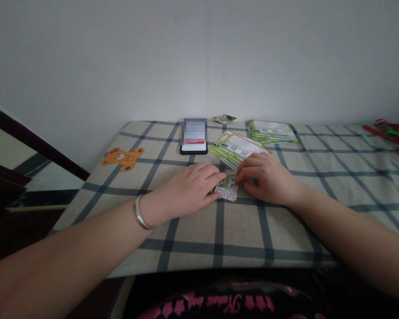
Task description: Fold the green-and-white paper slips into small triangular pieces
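My left hand (186,188), with a silver bangle (140,212) on its wrist, lies on the checked cloth (199,230), its fingertips on a small green-and-white paper slip (226,190). My right hand (266,179) comes in from the other side, its fingertips curled at the slip's upper edge. Part of the slip is hidden under both hands. Just beyond them, a fanned pile of green-and-white printed sheets (234,148) reaches almost to my right fingers. A neater stack of similar sheets (271,131) lies behind it.
A phone (193,135) with a blurred screen stands at the far edge, near a small loose paper scrap (224,118). An orange teddy bear print (122,158) decorates the cloth. Red-and-green items (389,135) lie far right. A white wall (199,57) rises behind.
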The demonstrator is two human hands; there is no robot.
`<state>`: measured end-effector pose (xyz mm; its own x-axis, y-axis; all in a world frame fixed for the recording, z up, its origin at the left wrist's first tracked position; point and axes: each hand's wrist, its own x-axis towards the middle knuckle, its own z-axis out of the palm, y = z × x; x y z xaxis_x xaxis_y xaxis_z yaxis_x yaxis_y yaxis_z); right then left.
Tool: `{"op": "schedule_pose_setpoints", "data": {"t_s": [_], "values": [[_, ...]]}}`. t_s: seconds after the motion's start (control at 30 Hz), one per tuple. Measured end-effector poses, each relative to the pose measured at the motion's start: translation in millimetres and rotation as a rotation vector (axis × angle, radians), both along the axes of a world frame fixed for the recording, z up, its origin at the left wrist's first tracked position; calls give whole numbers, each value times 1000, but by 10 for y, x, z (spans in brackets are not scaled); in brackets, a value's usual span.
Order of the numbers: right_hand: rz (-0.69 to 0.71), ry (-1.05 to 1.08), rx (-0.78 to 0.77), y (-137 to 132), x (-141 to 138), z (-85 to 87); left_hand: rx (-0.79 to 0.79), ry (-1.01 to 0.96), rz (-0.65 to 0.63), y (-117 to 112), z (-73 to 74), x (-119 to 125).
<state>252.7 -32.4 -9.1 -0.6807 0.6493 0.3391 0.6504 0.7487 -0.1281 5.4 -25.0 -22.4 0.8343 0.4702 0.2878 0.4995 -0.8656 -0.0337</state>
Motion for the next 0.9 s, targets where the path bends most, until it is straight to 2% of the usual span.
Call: {"op": "schedule_pose_setpoints", "data": {"t_s": [0.2,0.43,0.73,0.9], "values": [[-13,-19,28,-10,-27,2,-114,-39,80,14,-14,-34],[-47,7,33,-5,-52,-44,-215,-125,71,78,-20,-49],[0,227,-133,13,-75,-66,-510,-388,157,71,21,1],[-10,275,-158,-14,-97,-77,-517,-511,143,84,22,5]]}}
